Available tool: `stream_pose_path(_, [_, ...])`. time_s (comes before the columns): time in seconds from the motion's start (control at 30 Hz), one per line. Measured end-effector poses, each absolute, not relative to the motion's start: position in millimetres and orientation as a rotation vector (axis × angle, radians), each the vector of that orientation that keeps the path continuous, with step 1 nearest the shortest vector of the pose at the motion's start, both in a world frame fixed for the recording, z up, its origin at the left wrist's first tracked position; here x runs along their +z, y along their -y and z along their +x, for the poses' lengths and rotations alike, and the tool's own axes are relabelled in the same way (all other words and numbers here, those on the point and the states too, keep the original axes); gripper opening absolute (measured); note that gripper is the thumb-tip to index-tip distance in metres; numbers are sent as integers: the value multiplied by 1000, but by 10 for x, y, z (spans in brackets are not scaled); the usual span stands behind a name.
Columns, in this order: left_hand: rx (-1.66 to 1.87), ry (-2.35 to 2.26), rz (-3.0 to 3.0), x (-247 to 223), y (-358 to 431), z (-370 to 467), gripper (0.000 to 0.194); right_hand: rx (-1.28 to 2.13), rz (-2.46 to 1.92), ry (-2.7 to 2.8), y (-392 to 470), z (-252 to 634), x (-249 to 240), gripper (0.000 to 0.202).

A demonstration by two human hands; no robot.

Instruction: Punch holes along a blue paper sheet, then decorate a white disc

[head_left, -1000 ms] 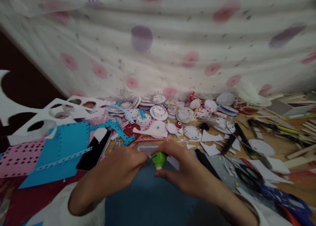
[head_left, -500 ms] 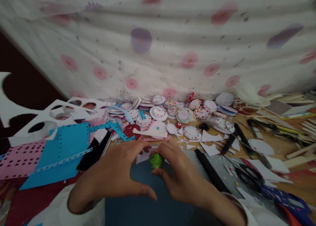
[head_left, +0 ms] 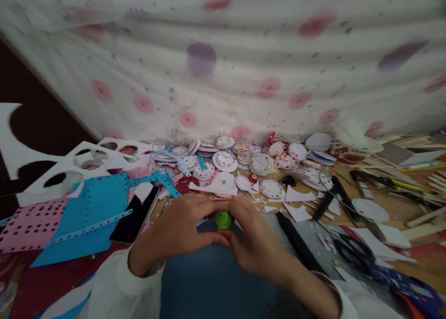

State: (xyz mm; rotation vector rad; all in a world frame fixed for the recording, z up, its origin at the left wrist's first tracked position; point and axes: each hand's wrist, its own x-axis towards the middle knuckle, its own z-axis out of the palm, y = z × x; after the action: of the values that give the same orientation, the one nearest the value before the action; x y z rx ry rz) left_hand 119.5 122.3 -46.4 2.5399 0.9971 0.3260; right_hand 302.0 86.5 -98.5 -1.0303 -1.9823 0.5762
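Both of my hands close round a small green hole punch [head_left: 224, 220] above the table's near edge. My right hand [head_left: 258, 237] has its fingers over the top and its thumb below. From the other side, my left hand [head_left: 177, 226] curls round it, its fingertips meeting those of the right. What lies inside the punch's mouth is hidden. Under the hands spreads a dark blue surface [head_left: 216, 282]; I cannot tell whether it is sheet or cloth. Left of my left hand lie a bright blue sheet [head_left: 92, 207] and a pink sheet [head_left: 35, 221], both with rows of punched holes.
Piles of white discs with coloured dots [head_left: 226, 161] line the back, before a flowered curtain [head_left: 244, 54]. At right are black-handled scissors [head_left: 353, 249], a black rod [head_left: 299, 242], wooden strips [head_left: 425, 217] and paper scraps. A white cut-out sheet [head_left: 81, 161] lies back left.
My left hand has moved right and closed in on the green punch, its thumb now beside my right thumb. My right hand keeps its grip almost unmoved.
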Motion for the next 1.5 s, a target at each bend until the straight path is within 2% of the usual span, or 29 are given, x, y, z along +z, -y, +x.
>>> stream_pose_path(0.07, [233,-1029,2472,-462,-1237,1176,57,602,-1025,1993,-877,3044,-954,20])
stream_pose_path(0.1, [163,-1037,2458,-461,-1244,1161,53,614,-1028,2003,-878,3061,-936,19])
stream_pose_path(0.17, [29,-1075,2485,-458,-1253,1122,33,619,-1048,2035,-874,3099,-899,16])
stream_pose_path(0.2, [-19,-1106,2515,-454,-1255,1101,30,611,-1065,2058,-870,3118,-883,15])
stream_pose_path(0.27, [-69,-1163,2565,-441,-1253,1063,36,599,-1098,2104,-865,3151,-858,16])
stream_pose_path(0.57, [-49,-1179,2556,-394,-1220,1022,34,587,-1128,2094,-855,3099,-858,13])
stream_pose_path(0.67, [3,-1208,2466,-369,-1196,1041,25,587,-1112,2063,-853,3074,-882,14])
stream_pose_path(0.7, [46,-1204,2427,-365,-1186,1053,31,591,-1088,2057,-853,3070,-888,16])
stream_pose_path(0.77, [113,-1141,2367,-375,-1170,1089,71,597,-1045,2055,-854,3066,-897,23])
stream_pose_path(0.8, [127,-1098,2349,-389,-1166,1113,87,601,-1035,2058,-854,3064,-902,27])
stream_pose_path(0.83, [137,-1065,2340,-409,-1165,1137,93,602,-1040,2058,-854,3062,-907,29])
stream_pose_path(0.87, [152,-1042,2338,-432,-1168,1162,91,603,-1052,2055,-853,3059,-914,29])
stream_pose_path(0.97, [227,-1023,2354,-505,-1199,1211,68,605,-1061,2017,-852,3037,-946,31])
stream_pose_path(1.03, [244,-1000,2369,-535,-1228,1214,61,605,-1042,1978,-852,3011,-976,34])
stream_pose_path(1.33, [263,-1035,2331,-536,-1257,1233,63,594,-1131,1993,-893,3006,-1007,25])
stream_pose_path(1.43, [190,-1046,2301,-526,-1267,1206,70,645,-1140,2089,-924,3081,-972,24])
stream_pose_path(1.5, [129,-1046,2293,-512,-1283,1164,67,685,-1159,2147,-933,3129,-943,19])
